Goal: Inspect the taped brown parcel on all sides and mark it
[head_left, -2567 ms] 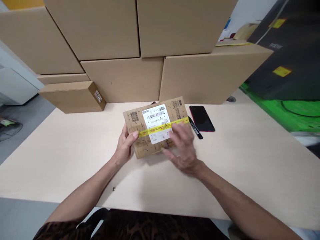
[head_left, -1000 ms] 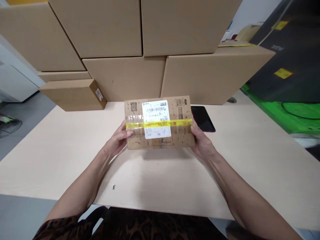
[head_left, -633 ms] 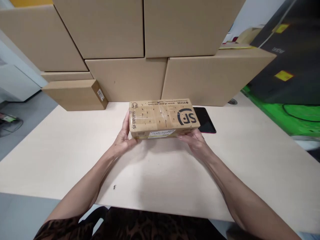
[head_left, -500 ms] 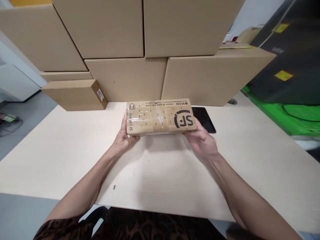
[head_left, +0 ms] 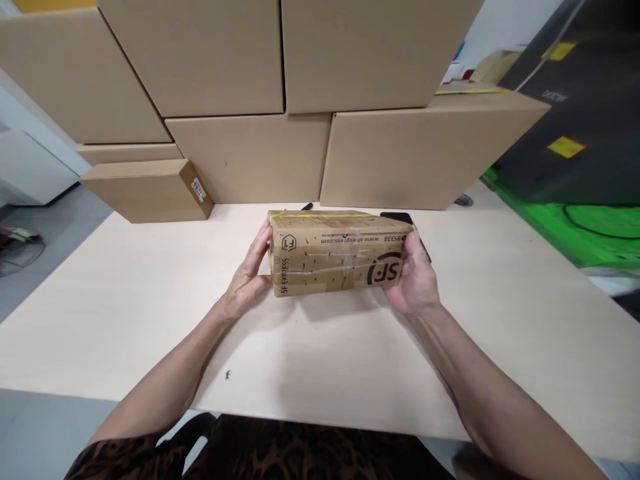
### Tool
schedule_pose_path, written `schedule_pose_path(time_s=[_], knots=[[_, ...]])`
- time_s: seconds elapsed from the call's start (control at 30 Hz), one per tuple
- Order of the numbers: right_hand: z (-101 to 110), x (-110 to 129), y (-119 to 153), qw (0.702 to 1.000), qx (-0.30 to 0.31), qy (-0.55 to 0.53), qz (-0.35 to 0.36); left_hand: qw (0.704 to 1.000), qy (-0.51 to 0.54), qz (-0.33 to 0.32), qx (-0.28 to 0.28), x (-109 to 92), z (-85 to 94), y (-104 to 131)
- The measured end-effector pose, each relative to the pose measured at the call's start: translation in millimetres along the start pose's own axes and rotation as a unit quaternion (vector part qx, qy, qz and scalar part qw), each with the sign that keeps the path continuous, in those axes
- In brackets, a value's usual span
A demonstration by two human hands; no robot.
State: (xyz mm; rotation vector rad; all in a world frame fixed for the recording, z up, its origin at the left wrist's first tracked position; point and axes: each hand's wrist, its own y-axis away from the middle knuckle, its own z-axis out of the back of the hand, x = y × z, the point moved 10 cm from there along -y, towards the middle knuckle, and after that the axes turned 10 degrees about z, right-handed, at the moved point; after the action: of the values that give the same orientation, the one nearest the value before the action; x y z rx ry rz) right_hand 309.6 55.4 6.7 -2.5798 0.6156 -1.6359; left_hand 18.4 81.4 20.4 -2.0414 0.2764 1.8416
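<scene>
A taped cardboard box (head_left: 340,260) with black SF Express print, upside down to me, is tilted above the table between my hands. Yellow string or tape runs along its upper back edge. My left hand (head_left: 247,277) presses on its left end, with the thumb by the lower corner. Around the right end wraps my right hand (head_left: 416,279), its thumb on the printed side. Behind that hand lies a black tablet-like device (head_left: 397,217), mostly covered by the box.
Large cardboard boxes (head_left: 250,157) are stacked along the back of the pale table (head_left: 150,320). A smaller closed box (head_left: 145,193) stands at the back left. A small dark object (head_left: 307,207) pokes out behind the held box. A dark case (head_left: 565,113) rises at the right.
The box has turned in my hands, showing more of its printed side and the yellow line along its edge. It has shifted slightly right and nearer to me.
</scene>
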Motion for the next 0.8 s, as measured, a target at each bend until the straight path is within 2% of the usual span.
schedule_pose_path(time_s=[0.07,0.17,0.3,0.37,0.47,0.57,0.67,0.8], knots=[[1,1,0,1.0,-0.013,0.006,0.01,0.999,0.047,0.017,0.006,-2,-6.7,-2],[0,-1,3,0.999,-0.03,0.016,0.026,0.991,0.123,0.048,-0.033,-1,-9.1,-7],[-1,-12,8,0.998,-0.035,0.04,0.02,0.975,0.174,0.095,-0.096,10,-1.2,-7],[2,-16,9,0.998,-0.036,0.052,0.015,0.97,0.173,0.129,-0.108,20,4.4,-6],[10,-18,8,0.997,-0.051,0.055,0.012,0.972,0.158,0.143,-0.103,29,11.3,-6],[15,-22,7,0.998,-0.057,0.038,-0.012,0.985,0.126,0.071,-0.097,22,16.1,-9],[14,-20,7,0.998,-0.056,0.024,-0.013,0.993,0.098,0.023,-0.062,15,9.7,-7],[7,-10,8,0.999,-0.039,0.026,0.023,0.995,0.081,0.058,-0.003,14,-6.7,-1]])
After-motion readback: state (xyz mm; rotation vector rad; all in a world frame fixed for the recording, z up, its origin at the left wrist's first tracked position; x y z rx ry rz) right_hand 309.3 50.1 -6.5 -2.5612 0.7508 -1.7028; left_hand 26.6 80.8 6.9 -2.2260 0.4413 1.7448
